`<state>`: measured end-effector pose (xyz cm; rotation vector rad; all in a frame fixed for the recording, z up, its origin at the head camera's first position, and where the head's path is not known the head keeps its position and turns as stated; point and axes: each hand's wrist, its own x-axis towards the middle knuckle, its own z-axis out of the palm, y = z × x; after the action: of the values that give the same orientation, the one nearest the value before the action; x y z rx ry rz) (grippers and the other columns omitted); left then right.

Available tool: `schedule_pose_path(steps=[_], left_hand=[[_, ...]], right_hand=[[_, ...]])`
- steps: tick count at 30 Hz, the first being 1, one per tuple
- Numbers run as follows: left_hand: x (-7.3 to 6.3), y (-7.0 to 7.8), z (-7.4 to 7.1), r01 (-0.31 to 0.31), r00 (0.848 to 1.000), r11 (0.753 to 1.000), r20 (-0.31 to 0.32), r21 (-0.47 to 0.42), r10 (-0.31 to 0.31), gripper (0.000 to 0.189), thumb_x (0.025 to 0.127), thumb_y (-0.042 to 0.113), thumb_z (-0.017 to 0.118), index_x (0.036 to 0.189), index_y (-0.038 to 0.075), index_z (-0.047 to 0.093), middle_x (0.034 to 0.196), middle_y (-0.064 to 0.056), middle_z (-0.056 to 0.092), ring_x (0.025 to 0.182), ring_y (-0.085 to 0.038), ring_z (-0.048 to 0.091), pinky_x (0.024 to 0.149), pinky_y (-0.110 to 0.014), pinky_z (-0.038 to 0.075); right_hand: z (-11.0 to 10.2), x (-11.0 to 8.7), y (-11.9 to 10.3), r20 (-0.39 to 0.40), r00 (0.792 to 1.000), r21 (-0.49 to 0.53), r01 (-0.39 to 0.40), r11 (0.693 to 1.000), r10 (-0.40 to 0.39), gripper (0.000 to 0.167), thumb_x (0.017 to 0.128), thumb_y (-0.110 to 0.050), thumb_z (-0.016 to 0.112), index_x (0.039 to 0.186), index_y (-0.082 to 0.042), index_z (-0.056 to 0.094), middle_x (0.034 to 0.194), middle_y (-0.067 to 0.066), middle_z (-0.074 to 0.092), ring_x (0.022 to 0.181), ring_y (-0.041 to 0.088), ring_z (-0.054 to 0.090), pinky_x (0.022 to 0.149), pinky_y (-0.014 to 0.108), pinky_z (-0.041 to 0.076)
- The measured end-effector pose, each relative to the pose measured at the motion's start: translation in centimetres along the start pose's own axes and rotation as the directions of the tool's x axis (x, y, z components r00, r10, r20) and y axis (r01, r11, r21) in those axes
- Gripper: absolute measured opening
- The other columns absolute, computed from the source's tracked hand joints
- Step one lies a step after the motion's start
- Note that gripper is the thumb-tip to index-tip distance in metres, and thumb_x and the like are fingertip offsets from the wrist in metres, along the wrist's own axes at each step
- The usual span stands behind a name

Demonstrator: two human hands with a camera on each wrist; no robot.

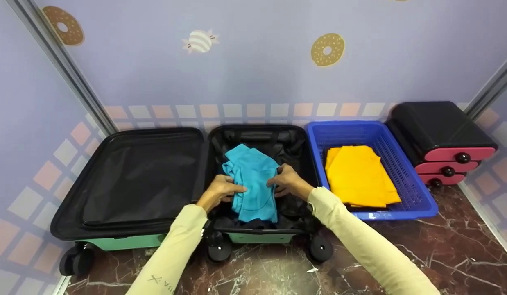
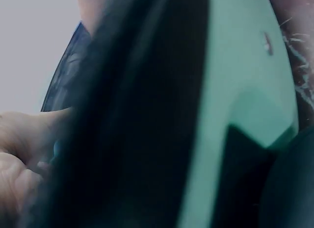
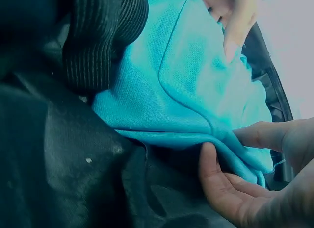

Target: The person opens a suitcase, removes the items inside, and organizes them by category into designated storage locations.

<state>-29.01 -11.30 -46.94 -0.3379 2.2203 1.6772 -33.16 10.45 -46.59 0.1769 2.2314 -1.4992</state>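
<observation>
Through my head view, I see the turquoise cloth (image 1: 255, 176) in the right half of the open suitcase (image 1: 259, 238). My right hand's (image 1: 289, 180) fingers pinch its right edge; my left hand's (image 1: 221, 188) grasp its left side, thumb on top. Beside the suitcase, a blue basket (image 1: 419, 207) holds yellow cloth (image 1: 358, 176).

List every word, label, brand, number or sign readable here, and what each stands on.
"X", or a mark like it: on the pale yellow fabric left sleeve.
Beside it, same sleeve: a few letters, too small and blurred to read.
No other text is legible.
</observation>
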Motion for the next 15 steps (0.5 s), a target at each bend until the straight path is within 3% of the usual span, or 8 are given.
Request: schedule_pose_path(steps=[2,3,4,9,12,15], left_hand=[[0.1,0.0,0.5,-0.024,0.999,1.000,-0.034,0.017,0.024,0.060,0.088,0.003,0.082,0.070,0.016,0.026,0.060,0.003,0.027,0.049,-0.012,0.028,0.053,-0.025,0.032],[0.2,0.0,0.7,-0.035,0.998,0.999,-0.051,0.037,0.037,0.067,0.087,0.004,0.082,0.069,0.017,0.019,0.061,0.005,0.016,0.051,-0.010,0.015,0.052,-0.026,0.022],[0.2,0.0,0.8,-0.050,0.996,0.997,-0.068,0.063,0.054,0.067,0.086,0.004,0.083,0.068,0.017,0.020,0.060,0.005,0.015,0.051,-0.009,0.013,0.053,-0.026,0.018],[0.1,0.4,1.0,-0.100,0.981,0.982,-0.148,0.163,0.125,0.064,0.081,0.010,0.085,0.063,0.020,0.024,0.060,0.007,0.016,0.054,-0.010,0.014,0.055,-0.026,0.017],[0.0,0.9,1.0,-0.108,0.982,0.986,-0.144,0.125,0.126,0.061,0.084,0.012,0.083,0.062,0.020,0.027,0.060,0.006,0.018,0.053,-0.010,0.018,0.055,-0.027,0.020],[-0.1,1.5,1.1,-0.089,0.988,0.994,-0.121,0.068,0.097,0.051,0.088,0.012,0.081,0.065,0.019,0.035,0.061,0.005,0.031,0.055,-0.011,0.032,0.056,-0.028,0.030]], right_hand=[[0.2,0.0,0.0,-0.001,1.000,0.001,-0.005,1.000,0.005,0.079,0.088,-0.001,0.077,0.153,0.008,0.033,0.137,0.034,0.051,0.094,0.043,0.072,0.083,0.047,0.065],[0.3,0.0,-0.1,0.002,1.000,0.001,-0.004,1.000,0.004,0.079,0.088,-0.001,0.077,0.153,0.008,0.033,0.137,0.034,0.051,0.096,0.044,0.072,0.084,0.048,0.065],[0.5,0.0,-0.1,0.005,1.000,0.000,0.002,1.000,-0.002,0.078,0.088,-0.001,0.077,0.152,0.008,0.034,0.137,0.034,0.051,0.098,0.045,0.072,0.084,0.048,0.065],[0.3,-0.3,-0.1,-0.006,1.000,0.026,0.022,0.999,-0.021,0.076,0.087,0.001,0.075,0.153,0.007,0.037,0.139,0.035,0.052,0.107,0.050,0.069,0.092,0.056,0.062],[-0.5,-0.4,-0.3,-0.028,0.999,0.053,0.017,0.998,-0.015,0.078,0.088,0.001,0.074,0.156,0.003,0.036,0.141,0.034,0.051,0.112,0.052,0.067,0.095,0.060,0.059],[-1.3,-0.3,-0.7,-0.027,1.000,0.069,0.006,0.998,-0.004,0.078,0.089,-0.001,0.074,0.157,0.000,0.036,0.142,0.034,0.052,0.113,0.052,0.066,0.096,0.059,0.059]])
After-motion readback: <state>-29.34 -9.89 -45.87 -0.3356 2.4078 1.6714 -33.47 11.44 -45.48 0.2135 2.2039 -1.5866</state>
